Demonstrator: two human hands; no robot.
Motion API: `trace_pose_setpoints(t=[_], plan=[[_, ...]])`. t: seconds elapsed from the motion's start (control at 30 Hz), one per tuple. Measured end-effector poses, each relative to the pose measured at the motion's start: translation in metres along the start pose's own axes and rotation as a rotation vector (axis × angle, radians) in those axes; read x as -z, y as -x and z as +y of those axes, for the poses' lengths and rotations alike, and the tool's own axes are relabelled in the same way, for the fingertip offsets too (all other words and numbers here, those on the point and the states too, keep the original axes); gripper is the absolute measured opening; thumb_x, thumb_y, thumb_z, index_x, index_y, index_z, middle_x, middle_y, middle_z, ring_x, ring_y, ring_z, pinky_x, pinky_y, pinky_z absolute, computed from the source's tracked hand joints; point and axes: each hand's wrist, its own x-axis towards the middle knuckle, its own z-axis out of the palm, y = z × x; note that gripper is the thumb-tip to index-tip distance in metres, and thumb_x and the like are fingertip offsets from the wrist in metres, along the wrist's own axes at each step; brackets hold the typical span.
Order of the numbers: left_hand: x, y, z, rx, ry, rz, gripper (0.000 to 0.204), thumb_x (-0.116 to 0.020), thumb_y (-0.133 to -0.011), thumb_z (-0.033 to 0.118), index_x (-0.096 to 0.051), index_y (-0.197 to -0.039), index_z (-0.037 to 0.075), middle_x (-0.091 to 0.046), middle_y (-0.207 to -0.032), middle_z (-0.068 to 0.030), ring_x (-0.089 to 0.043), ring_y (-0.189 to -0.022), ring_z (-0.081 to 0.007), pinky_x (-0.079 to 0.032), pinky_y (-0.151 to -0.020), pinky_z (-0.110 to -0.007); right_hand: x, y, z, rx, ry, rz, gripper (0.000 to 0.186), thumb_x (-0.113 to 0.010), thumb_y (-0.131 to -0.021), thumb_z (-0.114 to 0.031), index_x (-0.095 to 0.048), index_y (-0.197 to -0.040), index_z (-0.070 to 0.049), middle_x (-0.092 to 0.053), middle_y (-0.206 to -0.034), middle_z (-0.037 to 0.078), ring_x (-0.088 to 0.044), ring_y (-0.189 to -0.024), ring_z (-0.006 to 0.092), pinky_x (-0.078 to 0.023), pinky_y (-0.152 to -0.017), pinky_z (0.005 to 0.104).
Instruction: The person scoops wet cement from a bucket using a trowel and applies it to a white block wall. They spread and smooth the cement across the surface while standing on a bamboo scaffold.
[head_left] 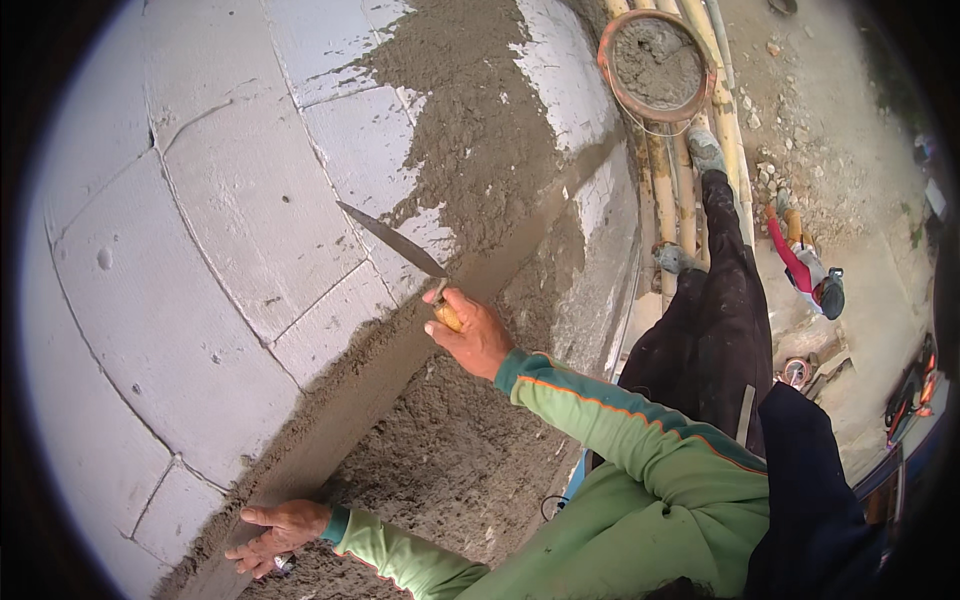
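Observation:
My right hand (pixel 478 335) is closed round the wooden handle of a trowel (pixel 398 240). Its narrow, pointed metal blade reaches up and left, over the pale block wall (pixel 225 220). Lower left, my left hand (pixel 280 535) grips the near end of a long, straight, mortar-smeared board (pixel 370 420), thumb and fingers over its edge. The board runs diagonally across the wall, passing beneath my right hand. Wet grey mortar (pixel 480 120) coats the upper part of the wall, and a rough mortar surface (pixel 430 470) lies between my arms.
A round bucket of mortar (pixel 657 62) stands at the top on bamboo poles (pixel 660 190), close to my feet. Beyond the poles, stony ground (pixel 800 100) lies lower down. Another person (pixel 805 265) in red and white is there at the right. Dark cloth (pixel 810 500) hangs lower right.

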Motion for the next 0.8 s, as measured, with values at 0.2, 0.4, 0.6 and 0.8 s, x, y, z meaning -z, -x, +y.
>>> trace_pose_setpoints(t=[0.2, 0.4, 0.6, 0.8], plan=[[-0.008, 0.003, 0.006, -0.082, 0.005, 0.033, 0.095, -0.039, -0.092, 0.076, -0.026, -0.156, 0.007, -0.008, -0.162, -0.0304, 0.000, -0.151, -0.0448, -0.019, -0.117, -0.065, 0.201, -0.076, 0.120, -0.317, 0.338, 0.381, 0.043, -0.064, -0.091, -0.034, -0.058, -0.123, -0.005, -0.069, -0.100, 0.023, -0.067, -0.095, 0.0380, -0.051, -0.082, 0.0456], [-0.027, 0.024, 0.037, -0.152, -0.010, -0.015, 0.094, -0.038, -0.093, 0.076, -0.027, -0.156, 0.007, -0.009, -0.162, -0.0301, -0.002, -0.151, -0.0445, -0.018, -0.117, -0.064, 0.457, -0.213, 0.148, -0.414, 0.877, 0.860, 0.047, -0.060, -0.091, -0.033, -0.057, -0.121, 0.004, -0.068, -0.102, 0.031, -0.063, -0.103, 0.0489, -0.050, -0.088, 0.0529], [-0.041, 0.026, 0.066, -0.200, -0.005, -0.050, 0.093, -0.037, -0.093, 0.075, -0.028, -0.156, 0.007, -0.010, -0.162, -0.0299, -0.003, -0.151, -0.0443, -0.017, -0.117, -0.064, 0.486, -0.306, 0.192, -0.577, 0.084, 0.589, 0.022, -0.066, -0.089, -0.024, -0.065, -0.100, -0.005, -0.063, -0.074, 0.010, -0.059, -0.055, 0.0240, -0.049, -0.047, 0.0393], [-0.028, 0.017, 0.054, -0.179, -0.031, -0.042, 0.092, -0.036, -0.094, 0.074, -0.029, -0.155, 0.007, -0.012, -0.162, -0.0296, -0.005, -0.151, -0.0441, -0.016, -0.118, -0.064, 0.500, -0.245, 0.193, -0.512, 0.153, 0.418, 0.020, -0.066, -0.087, -0.025, -0.058, -0.095, -0.008, -0.055, -0.068, 0.001, -0.051, -0.053, 0.0131, -0.043, -0.043, 0.0318]])
